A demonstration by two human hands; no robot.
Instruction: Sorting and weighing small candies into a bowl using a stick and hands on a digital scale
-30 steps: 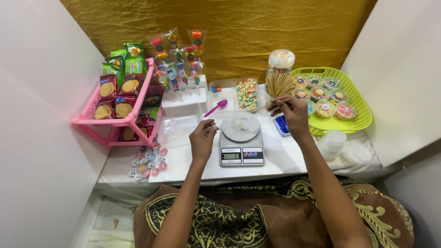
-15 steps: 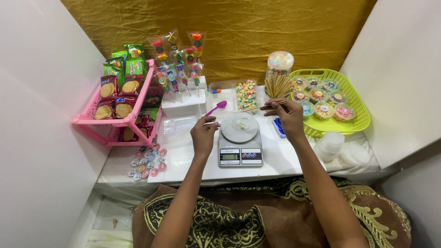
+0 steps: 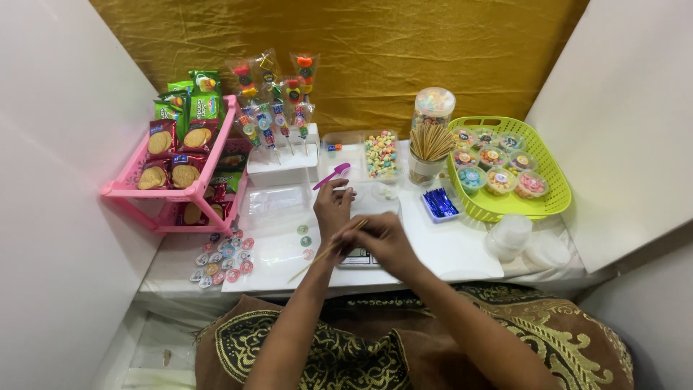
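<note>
My right hand [image 3: 382,242] is over a small digital scale [image 3: 359,258] at the table's front, pinching a thin wooden skewer [image 3: 310,263] that slants down-left across my left wrist. My left hand [image 3: 332,208] is just beyond it with its fingers curled. Whether it holds anything is hidden. A pink plastic scoop [image 3: 332,175] lies just beyond its fingertips. Behind the scoop stands a clear box of mixed coloured candies [image 3: 381,154], and to the right a cup of wooden skewers [image 3: 427,148].
A pink rack [image 3: 173,192] of snack packets stands left, with round stickers [image 3: 220,256] in front. Wrapped candy skewers [image 3: 278,101] stand at the back. A green basket [image 3: 505,213] of small candy cups sits right, beside a candy jar [image 3: 433,107], blue foil pieces [image 3: 439,204] and clear lids [image 3: 512,235].
My right hand left the skewer cup with one skewer and came down toward me over the scale. My left hand shifted slightly forward, toward the scoop.
</note>
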